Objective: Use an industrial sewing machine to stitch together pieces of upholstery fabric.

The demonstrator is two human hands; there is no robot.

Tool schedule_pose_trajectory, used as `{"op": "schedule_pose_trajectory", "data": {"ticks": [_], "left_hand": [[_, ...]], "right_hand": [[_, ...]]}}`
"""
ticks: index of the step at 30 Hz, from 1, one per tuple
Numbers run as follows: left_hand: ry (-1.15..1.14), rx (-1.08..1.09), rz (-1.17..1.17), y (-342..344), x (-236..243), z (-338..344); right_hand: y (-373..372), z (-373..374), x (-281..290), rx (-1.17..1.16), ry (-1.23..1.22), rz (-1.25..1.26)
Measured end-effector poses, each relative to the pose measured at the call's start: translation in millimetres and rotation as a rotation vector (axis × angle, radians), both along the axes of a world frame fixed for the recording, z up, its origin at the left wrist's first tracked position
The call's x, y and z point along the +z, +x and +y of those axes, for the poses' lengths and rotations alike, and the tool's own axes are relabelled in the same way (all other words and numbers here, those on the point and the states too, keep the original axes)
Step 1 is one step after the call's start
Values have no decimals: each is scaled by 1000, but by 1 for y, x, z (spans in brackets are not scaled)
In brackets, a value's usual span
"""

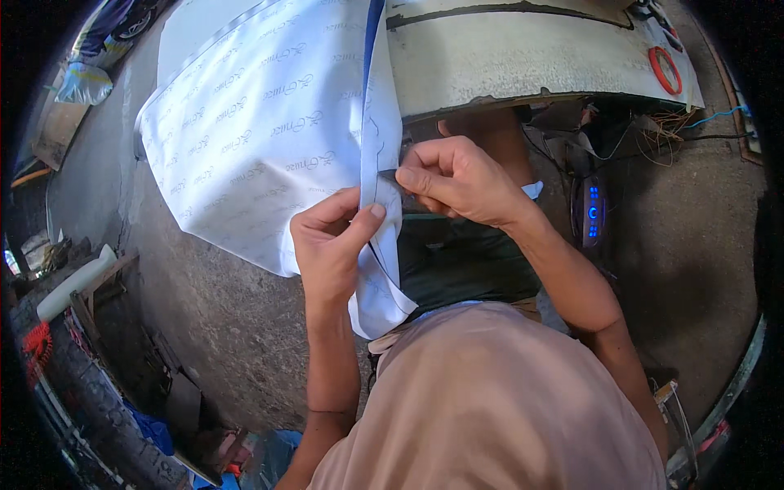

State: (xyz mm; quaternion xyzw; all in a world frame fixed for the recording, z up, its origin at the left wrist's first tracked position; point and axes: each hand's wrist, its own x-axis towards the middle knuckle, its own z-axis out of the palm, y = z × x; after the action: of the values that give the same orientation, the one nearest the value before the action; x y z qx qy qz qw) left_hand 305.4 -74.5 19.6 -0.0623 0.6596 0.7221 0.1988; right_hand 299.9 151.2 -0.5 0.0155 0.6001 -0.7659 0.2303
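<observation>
A large white fabric piece [233, 139] with rows of faint grey printed script drapes off the table and hangs toward my lap. Down its right side runs a folded edge strip [370, 155], with dark thread showing along it. My left hand [331, 237] is closed on this strip, thumb on top, near its lower part. Just above and to the right, my right hand [461, 180] pinches a small dark blade-like tool [387, 174], its tip against the strip. My fingers hide most of the tool. Below my hands, the fabric's loose end [380, 310] lies folded by my lap.
A worn cream table [523, 61] stands ahead, with a red ring [665, 71] at its right end. Tangled wires [653, 131] hang below it, beside a blue-lit device [591, 212]. At left are a plastic bag [84, 84], a pale roll [77, 282] and a red coiled cord [37, 351].
</observation>
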Motion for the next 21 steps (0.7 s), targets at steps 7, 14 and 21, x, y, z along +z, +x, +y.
{"op": "schedule_pose_trajectory", "data": {"ticks": [7, 14, 21], "left_hand": [[-8, 51, 18, 3, 3, 3], [-24, 53, 76, 3, 2, 4], [-51, -36, 212, 3, 5, 6]], "right_hand": [[6, -2, 9, -43, 60, 34], [6, 2, 10, -59, 218, 66], [-3, 6, 19, -4, 256, 75]]}}
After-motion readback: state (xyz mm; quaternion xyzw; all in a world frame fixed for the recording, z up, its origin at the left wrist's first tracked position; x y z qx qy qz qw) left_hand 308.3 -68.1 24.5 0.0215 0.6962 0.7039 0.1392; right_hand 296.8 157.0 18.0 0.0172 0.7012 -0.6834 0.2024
